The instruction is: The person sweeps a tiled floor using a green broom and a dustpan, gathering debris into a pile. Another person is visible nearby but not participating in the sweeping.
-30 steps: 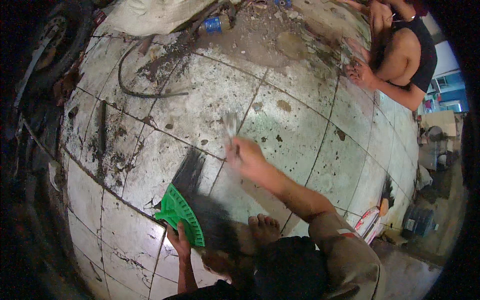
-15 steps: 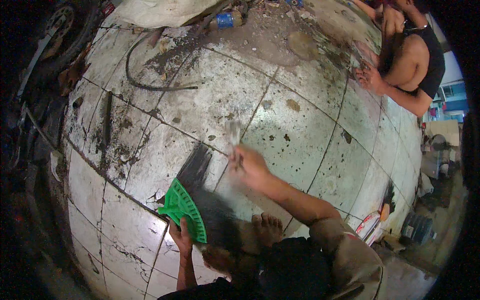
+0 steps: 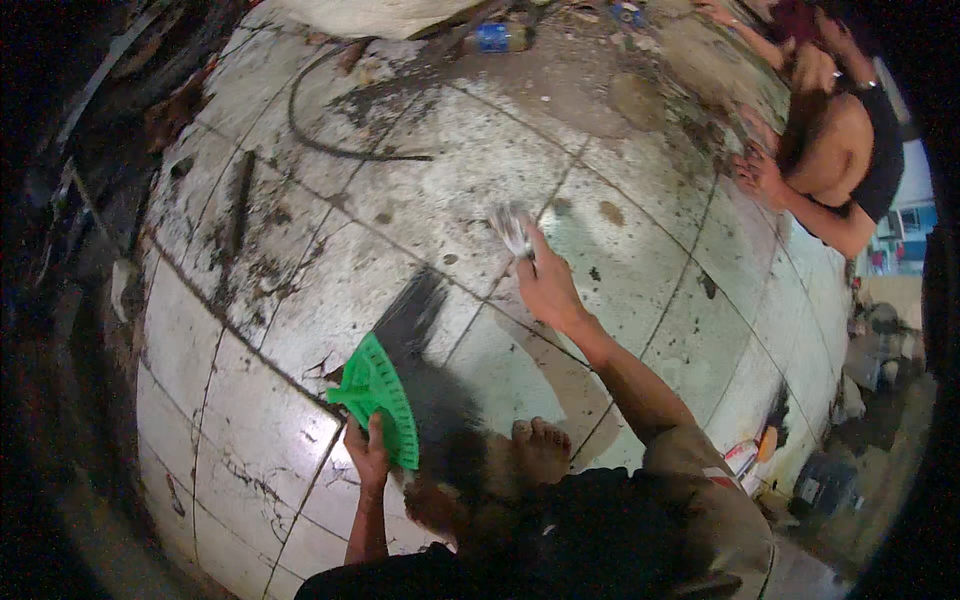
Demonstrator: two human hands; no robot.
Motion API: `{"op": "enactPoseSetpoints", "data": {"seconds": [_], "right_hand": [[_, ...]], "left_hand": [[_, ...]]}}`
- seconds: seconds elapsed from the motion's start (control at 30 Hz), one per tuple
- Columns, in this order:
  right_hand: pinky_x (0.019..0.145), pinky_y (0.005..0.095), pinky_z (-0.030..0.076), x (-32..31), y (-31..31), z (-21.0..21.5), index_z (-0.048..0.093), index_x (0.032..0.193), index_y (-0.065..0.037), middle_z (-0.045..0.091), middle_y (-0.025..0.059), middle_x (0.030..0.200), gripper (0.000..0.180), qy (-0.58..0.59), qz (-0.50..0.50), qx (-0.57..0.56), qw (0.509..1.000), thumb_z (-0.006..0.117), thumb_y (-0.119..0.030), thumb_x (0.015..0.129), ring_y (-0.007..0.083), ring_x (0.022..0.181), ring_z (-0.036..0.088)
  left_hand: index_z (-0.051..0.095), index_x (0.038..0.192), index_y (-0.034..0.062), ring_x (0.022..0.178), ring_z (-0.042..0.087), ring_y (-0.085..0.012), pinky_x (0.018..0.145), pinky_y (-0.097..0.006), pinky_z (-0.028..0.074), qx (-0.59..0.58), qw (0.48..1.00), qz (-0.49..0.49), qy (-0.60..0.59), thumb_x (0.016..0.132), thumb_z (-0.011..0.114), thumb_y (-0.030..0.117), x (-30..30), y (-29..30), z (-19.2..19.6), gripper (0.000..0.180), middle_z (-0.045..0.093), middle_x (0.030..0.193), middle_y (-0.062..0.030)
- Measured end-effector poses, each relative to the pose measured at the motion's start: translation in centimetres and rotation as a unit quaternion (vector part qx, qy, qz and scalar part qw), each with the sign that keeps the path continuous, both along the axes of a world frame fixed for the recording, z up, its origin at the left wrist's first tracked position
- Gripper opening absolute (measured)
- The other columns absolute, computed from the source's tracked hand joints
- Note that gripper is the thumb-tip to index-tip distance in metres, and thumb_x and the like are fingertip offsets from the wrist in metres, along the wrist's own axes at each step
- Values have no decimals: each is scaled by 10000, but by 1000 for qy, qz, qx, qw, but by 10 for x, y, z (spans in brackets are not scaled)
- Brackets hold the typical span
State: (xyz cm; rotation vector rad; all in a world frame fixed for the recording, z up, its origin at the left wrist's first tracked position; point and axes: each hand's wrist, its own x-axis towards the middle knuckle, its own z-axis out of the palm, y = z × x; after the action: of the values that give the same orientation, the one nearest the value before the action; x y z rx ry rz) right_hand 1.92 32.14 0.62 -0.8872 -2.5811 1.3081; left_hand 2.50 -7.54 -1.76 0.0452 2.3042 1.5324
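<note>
My left hand is closed around the narrow side of a green plastic broom head. Long dark bristles fan out from it over the tiles, away from my body and to the right. Further forward, my right hand pinches a small silvery thing with a fork-like, splayed end. Blur keeps its exact kind from showing. That splayed end is over a pale, dirt-marked tile, apart from the bristles. My bare foot stands right of the broom head.
Another person's hand is low by the floor at the far right, where that person squats. A black hose curves over the tiles. Beyond lie a blue-labelled bottle, a pale sack and loose dirt. Dark machine parts line the left.
My right hand has moved forward and to the right with the silvery thing. The left hand still holds the broom head, and the whole view has shifted slightly.
</note>
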Motion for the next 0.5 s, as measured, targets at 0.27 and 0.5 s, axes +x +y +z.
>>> {"op": "enactPoseSetpoints", "data": {"seconds": [0.27, 0.5], "right_hand": [[818, 591, 530, -39, 8, 15, 243, 1580, -68, 687, 306, 851, 717, -208, 102, 148, 961, 533, -150, 928, 505, 827, 679], [776, 587, 537, -88, 37, 4, 271, 1549, -13, 694, 316, 909, 738, -206, 113, 204, 950, 559, -170, 887, 491, 831, 688]], "left_hand": [[583, 1245, -36, 952, 583, -159, 842, -316, 490, 49, 999, 2, -11, 1019, 583, 168, 0, 1, 4, 305, 664, 1079, -86], [592, 1223, -32, 931, 587, -144, 817, -309, 499, 58, 998, 31, -24, 1014, 600, 175, 2, 4, 2, 294, 666, 1064, -84]]}}
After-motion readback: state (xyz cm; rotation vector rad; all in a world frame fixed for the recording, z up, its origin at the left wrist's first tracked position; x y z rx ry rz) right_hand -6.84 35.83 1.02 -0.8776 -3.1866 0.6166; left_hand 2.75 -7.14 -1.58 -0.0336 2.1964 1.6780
